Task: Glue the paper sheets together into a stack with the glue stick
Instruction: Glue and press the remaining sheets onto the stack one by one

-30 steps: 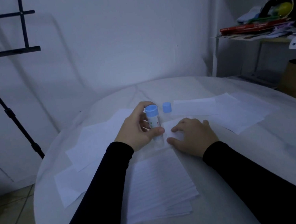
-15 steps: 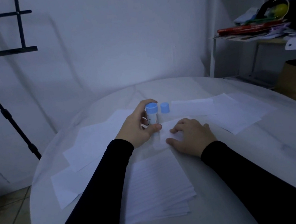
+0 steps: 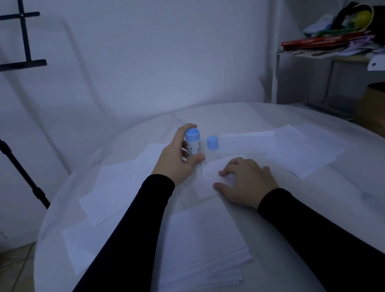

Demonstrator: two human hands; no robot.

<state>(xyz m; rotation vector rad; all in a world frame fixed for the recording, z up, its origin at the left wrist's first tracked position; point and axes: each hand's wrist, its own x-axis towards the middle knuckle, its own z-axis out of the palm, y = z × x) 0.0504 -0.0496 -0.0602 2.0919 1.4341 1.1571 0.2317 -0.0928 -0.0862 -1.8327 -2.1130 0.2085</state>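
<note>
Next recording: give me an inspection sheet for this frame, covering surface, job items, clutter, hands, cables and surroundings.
Surface: round white table.
Job items: glue stick upside down, blue base up; blue cap off, standing beside it; lined stack nearest; small sheet; loose sheets either side.
Clutter: nothing seen on the table.
Hands: left hand has its grip round the glue stick; right hand rests on the small sheet.
Cables: nothing seen.
Surroundings: black stand left; cluttered shelf right.

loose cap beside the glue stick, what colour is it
Light blue; the cap shows clearly in the head view.
</note>
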